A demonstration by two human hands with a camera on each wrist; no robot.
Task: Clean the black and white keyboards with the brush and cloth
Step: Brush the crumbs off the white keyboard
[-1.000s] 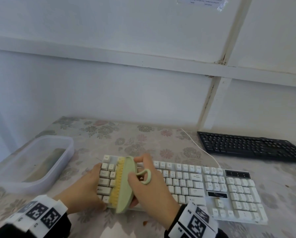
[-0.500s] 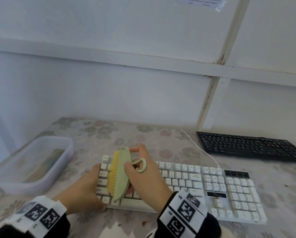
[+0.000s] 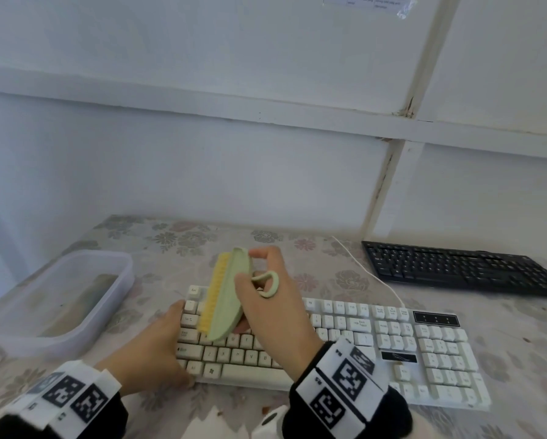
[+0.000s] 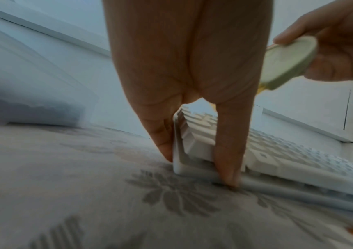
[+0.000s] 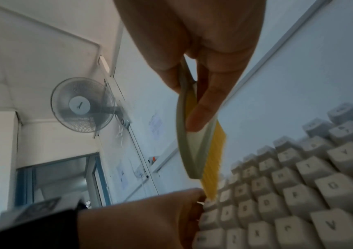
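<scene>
At the keyboard's left end: the fingers of the left hand (image 3: 153,346) lay straight against the white keyboard (image 3: 338,350), one on its end wall, one on its front edge.
Right hand (image 3: 275,312): fingers curled round a green brush (image 3: 229,299), held on edge above the left keys.
Brush bristles: yellow, facing left; whether they touched the keys could not be told.
White keyboard: flat on the flowered worktop (image 3: 519,327), cable running back toward the wall.
Black keyboard (image 3: 456,267): far right, well apart.
Plastic tub (image 3: 75,299): left of the white keyboard.
Wall fan (image 5: 81,104): in the right wrist view.
</scene>
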